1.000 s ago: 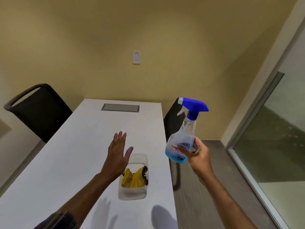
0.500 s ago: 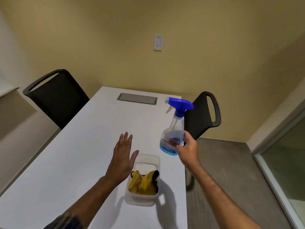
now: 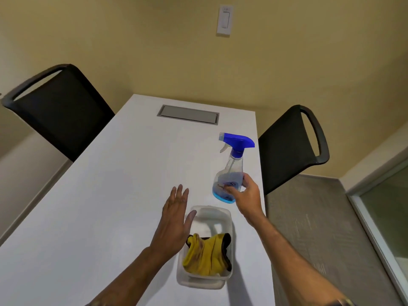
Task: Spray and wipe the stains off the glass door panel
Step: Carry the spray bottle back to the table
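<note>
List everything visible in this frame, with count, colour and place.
table: one, white, centre.
hatch: one, grey, set into the table's far end.
chairs: two, black, one on each side of the table.
tub: one, clear plastic, on the table near its right edge.
cloth: one, yellow with dark trim, inside the tub.
spray bottle: one, clear with blue liquid and a blue head, upright beyond the tub.
wall switch: one, white, on the yellow wall.
glass panel: one, far right.
floor: grey, right of the table.
left hand: fingers straight, beside the tub.
right hand: grips the spray bottle's base.
</note>
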The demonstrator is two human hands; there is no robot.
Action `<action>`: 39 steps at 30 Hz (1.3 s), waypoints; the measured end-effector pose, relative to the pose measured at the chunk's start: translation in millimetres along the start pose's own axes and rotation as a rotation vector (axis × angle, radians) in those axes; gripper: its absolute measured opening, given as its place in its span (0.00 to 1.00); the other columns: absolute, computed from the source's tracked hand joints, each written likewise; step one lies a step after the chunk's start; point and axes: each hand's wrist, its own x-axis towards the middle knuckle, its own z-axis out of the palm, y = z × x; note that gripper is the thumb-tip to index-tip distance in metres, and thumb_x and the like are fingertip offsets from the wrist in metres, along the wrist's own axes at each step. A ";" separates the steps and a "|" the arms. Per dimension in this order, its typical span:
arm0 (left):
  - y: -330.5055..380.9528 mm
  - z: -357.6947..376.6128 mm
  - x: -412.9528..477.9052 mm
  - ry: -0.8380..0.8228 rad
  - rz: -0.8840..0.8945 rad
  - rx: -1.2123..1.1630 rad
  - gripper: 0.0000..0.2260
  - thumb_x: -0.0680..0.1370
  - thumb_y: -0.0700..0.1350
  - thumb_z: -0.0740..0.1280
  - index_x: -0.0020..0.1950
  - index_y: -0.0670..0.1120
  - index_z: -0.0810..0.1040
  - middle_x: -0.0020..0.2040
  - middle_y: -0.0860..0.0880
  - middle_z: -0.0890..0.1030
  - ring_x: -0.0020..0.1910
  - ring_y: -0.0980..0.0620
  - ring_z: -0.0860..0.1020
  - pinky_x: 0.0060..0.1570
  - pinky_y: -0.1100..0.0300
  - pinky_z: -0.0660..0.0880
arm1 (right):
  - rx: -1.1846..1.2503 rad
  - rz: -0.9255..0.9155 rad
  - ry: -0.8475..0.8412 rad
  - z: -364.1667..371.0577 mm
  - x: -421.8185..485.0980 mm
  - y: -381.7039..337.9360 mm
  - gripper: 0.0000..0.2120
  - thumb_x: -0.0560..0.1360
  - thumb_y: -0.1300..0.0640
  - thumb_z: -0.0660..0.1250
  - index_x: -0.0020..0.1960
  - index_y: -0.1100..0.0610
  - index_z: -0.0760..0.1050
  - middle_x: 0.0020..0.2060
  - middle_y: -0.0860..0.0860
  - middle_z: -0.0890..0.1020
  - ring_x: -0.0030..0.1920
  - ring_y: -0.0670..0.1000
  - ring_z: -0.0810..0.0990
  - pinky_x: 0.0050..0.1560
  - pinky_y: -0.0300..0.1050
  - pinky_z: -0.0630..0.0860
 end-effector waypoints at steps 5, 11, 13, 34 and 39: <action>-16.1 17.7 5.4 -0.038 -0.042 -0.027 0.31 0.81 0.60 0.50 0.83 0.54 0.46 0.84 0.54 0.42 0.83 0.55 0.40 0.83 0.52 0.46 | 0.017 0.038 -0.029 20.1 18.5 26.3 0.21 0.76 0.61 0.75 0.65 0.52 0.73 0.61 0.50 0.80 0.61 0.54 0.80 0.65 0.55 0.78; -39.1 39.6 11.9 -0.045 -0.016 -0.061 0.28 0.86 0.53 0.55 0.83 0.53 0.47 0.84 0.56 0.43 0.82 0.59 0.39 0.83 0.56 0.45 | 0.020 0.052 -0.066 33.3 39.2 50.7 0.22 0.75 0.62 0.75 0.66 0.54 0.73 0.60 0.52 0.80 0.62 0.56 0.80 0.64 0.52 0.79; -44.7 47.2 12.6 -0.051 -0.008 -0.072 0.28 0.86 0.52 0.55 0.83 0.53 0.47 0.84 0.57 0.43 0.82 0.60 0.38 0.82 0.58 0.44 | 0.007 0.058 -0.073 37.4 45.2 57.6 0.22 0.75 0.62 0.75 0.66 0.55 0.73 0.60 0.51 0.80 0.62 0.56 0.80 0.65 0.55 0.79; -72.1 80.9 6.9 -0.135 0.023 -0.046 0.27 0.85 0.55 0.56 0.80 0.59 0.43 0.82 0.61 0.43 0.81 0.63 0.39 0.81 0.61 0.43 | -0.025 0.107 -0.103 59.3 67.8 97.0 0.21 0.75 0.62 0.76 0.64 0.50 0.74 0.58 0.46 0.80 0.60 0.52 0.80 0.60 0.46 0.78; -75.0 83.4 6.2 -0.153 0.016 -0.027 0.28 0.85 0.55 0.55 0.80 0.58 0.43 0.83 0.58 0.45 0.83 0.59 0.41 0.82 0.58 0.45 | -0.029 0.103 -0.104 60.0 67.9 100.3 0.22 0.74 0.61 0.76 0.64 0.50 0.73 0.58 0.45 0.80 0.59 0.51 0.80 0.57 0.40 0.78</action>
